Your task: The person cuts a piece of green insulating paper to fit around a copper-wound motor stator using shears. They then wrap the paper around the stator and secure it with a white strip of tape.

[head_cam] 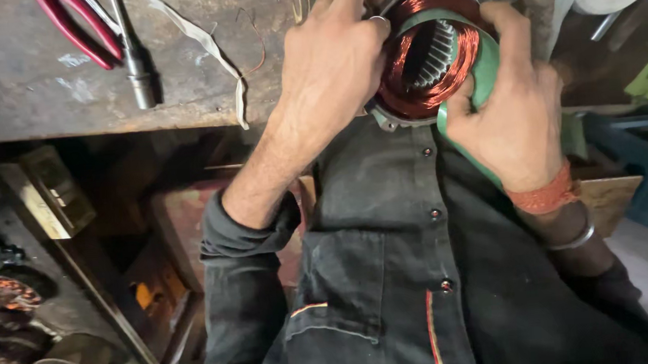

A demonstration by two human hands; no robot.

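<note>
Two hands (331, 60) (513, 115) grip the motor stator (426, 64), its bore facing up

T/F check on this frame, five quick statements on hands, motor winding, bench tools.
1. Both hands are on the motor stator. True.
2. The winding is silver. False: it is copper coloured.
3. The right hand touches a green sheet beside the winding. True.
4. The left hand holds the red-handled pliers. False: the pliers lie untouched on the bench.
5. The right wrist is bare. False: it wears an orange thread band and a metal bangle.
</note>
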